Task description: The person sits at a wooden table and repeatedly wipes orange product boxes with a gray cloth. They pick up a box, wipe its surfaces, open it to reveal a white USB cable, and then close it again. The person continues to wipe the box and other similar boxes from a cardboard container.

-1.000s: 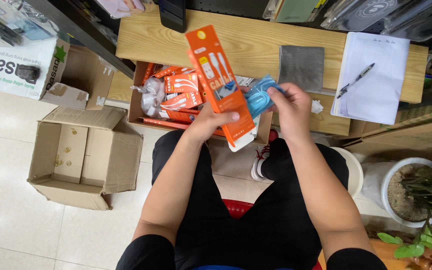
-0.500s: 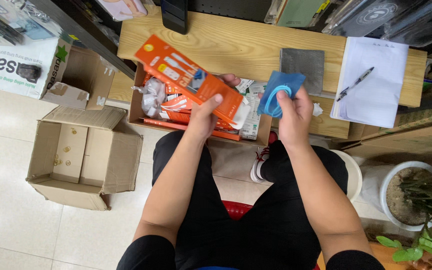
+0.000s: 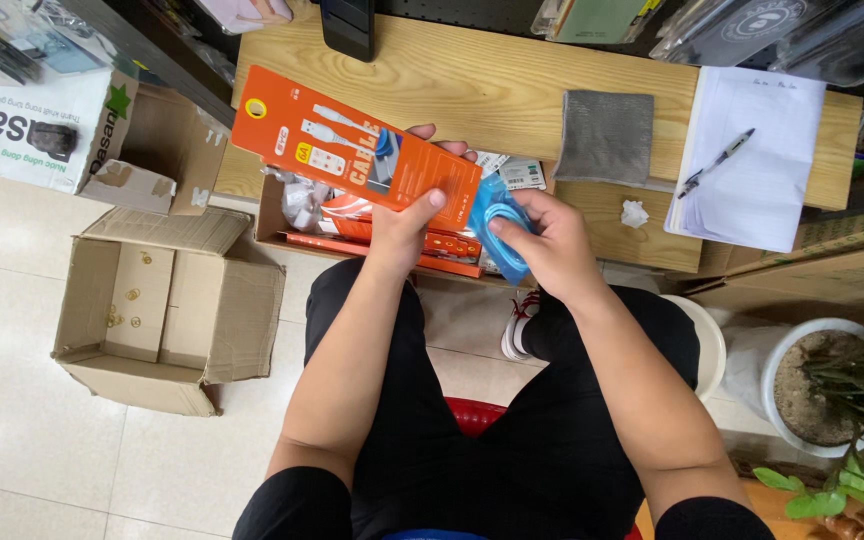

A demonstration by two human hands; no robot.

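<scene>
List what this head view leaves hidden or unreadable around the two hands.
- Blue cable bag: partly covered by the right hand and the orange cable box.
- Box of orange packs: its contents are mostly hidden behind the left hand and the orange cable box.
- Small bits inside the open cardboard box: too small to identify.
- Potted plant: cut off by the right edge.

Flat orange rectangular cable package [image 3: 352, 150], clear window, lies tilted above the desk edge. Small bag of clear blue plastic [image 3: 500, 225] just right of it, touching. Open brown carton [image 3: 270, 215] below holds more orange packs. Empty brown cardboard box [image 3: 167, 305] on floor, left. White carton with green print [image 3: 27, 130] top left.
</scene>
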